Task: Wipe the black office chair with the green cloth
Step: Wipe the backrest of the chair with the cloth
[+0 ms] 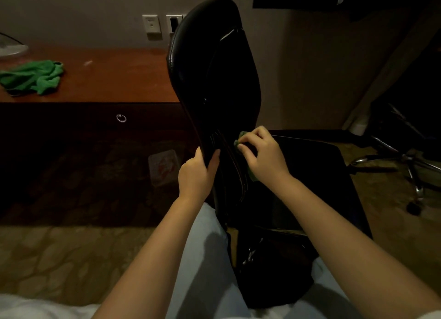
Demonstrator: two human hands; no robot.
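Observation:
The black office chair lies tipped over in front of me, its backrest reaching up the middle of the view and its seat at the right. My left hand grips the lower edge of the backrest. My right hand holds a green cloth with curled fingers against the chair where backrest and seat meet; most of the cloth is hidden under the hand.
A second green cloth lies bunched on the wooden desk at the left. The desk drawer front has a ring pull. The chair's chrome wheeled base sticks out at the right over patterned carpet. Wall sockets sit behind the desk.

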